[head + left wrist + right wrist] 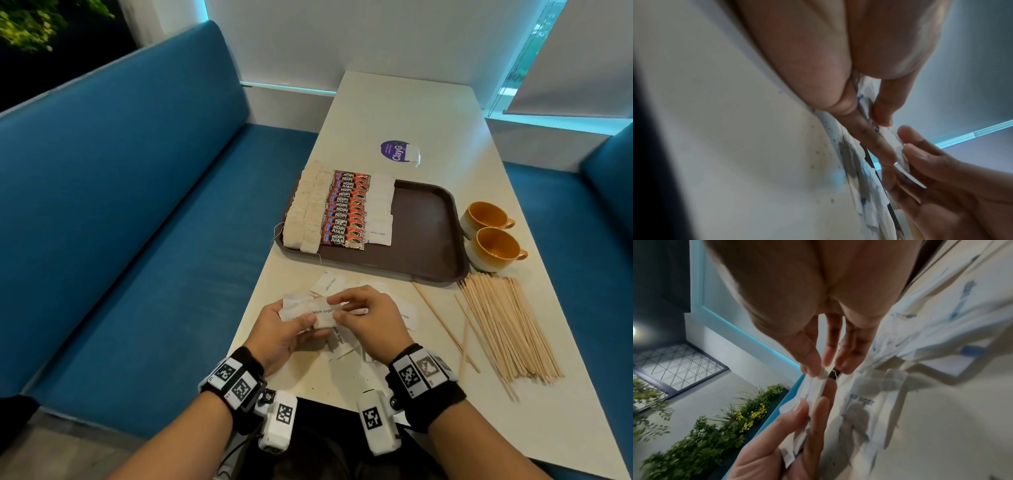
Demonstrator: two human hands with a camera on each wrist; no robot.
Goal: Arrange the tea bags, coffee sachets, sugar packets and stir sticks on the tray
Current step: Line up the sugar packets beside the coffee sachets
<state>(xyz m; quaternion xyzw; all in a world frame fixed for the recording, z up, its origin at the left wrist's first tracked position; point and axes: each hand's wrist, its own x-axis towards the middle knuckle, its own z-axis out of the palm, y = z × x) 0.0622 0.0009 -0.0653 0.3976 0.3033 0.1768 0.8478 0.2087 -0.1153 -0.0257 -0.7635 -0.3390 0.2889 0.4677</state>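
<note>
Both hands over near table edge (pixel 342 387), sharing small stack of white sugar packets (pixel 320 313): left hand (pixel 284 330) grips stack between thumb and fingers, right hand (pixel 368 320) pinches its top edge. More sugar packets scattered on table beneath. Brown tray (pixel 424 226) ahead holds rows of tea bags (pixel 306 209), coffee sachets (pixel 346 209), sugar. Stir sticks (pixel 507 329) piled right, near two orange cups (pixel 489 233).

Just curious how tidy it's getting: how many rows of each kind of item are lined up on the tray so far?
Tea bags: 2 rows
Coffee sachets: 1 row
Sugar packets: 1 row
Stir sticks: 0 rows
Total: 4 rows on the tray
</note>
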